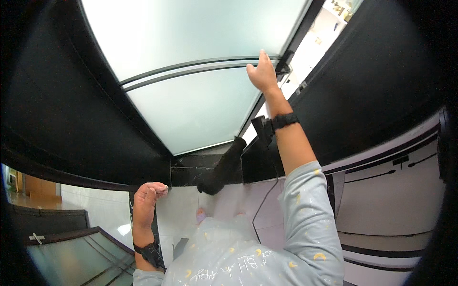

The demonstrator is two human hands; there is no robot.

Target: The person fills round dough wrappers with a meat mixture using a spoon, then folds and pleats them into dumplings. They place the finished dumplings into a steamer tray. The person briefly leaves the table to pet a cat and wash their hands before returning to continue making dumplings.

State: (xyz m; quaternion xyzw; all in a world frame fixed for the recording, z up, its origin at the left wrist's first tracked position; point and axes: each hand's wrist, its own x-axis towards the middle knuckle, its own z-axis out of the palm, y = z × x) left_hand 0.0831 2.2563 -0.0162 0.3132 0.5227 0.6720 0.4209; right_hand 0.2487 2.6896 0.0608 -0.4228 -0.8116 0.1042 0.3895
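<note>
My right hand is raised against a frosted glass door with a dark frame, close to its black handle; the fingers are extended and hold nothing. The door stands ajar, with a bright gap along its right edge. My left hand hangs low at the left with its fingers curled together; whether something small is in it cannot be told. A black cat is at the threshold, its far end by the gap at the door's bottom corner.
Dark door jambs flank the door. A black cable runs down from the device strapped to my right wrist. Another frosted glass door is at lower left. Light floor tiles lie around my feet.
</note>
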